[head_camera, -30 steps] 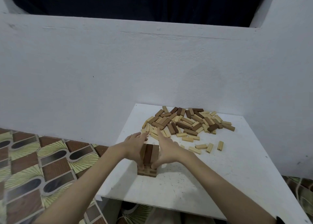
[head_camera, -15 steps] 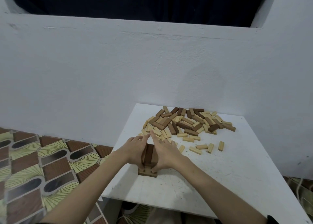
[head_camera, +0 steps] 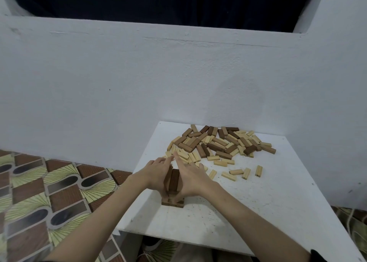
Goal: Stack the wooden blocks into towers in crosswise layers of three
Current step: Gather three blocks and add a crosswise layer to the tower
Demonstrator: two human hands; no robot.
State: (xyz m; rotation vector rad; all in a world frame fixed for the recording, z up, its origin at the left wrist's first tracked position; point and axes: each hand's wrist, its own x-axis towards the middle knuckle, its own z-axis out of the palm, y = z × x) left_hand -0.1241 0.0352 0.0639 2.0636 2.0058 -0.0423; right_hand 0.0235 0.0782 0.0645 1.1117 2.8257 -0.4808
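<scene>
Hands flank the short tower near the white surface's front edge: left hand and right hand press straight fingers flat against its sides. Loose blocks lie heaped beyond the tower, toward the wall.

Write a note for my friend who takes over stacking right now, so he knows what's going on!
Left hand and right hand: flat, fingers straight, pressing the two sides of the small tower to square it.
Tower: dark blocks, near the front left of the white table, only a few layers high.
Loose blocks: big heap at the back of the table, a few strays nearer the right hand.
Done: the first layers.
Left: nearly everything; keep adding crosswise threes, then start more towers.
</scene>
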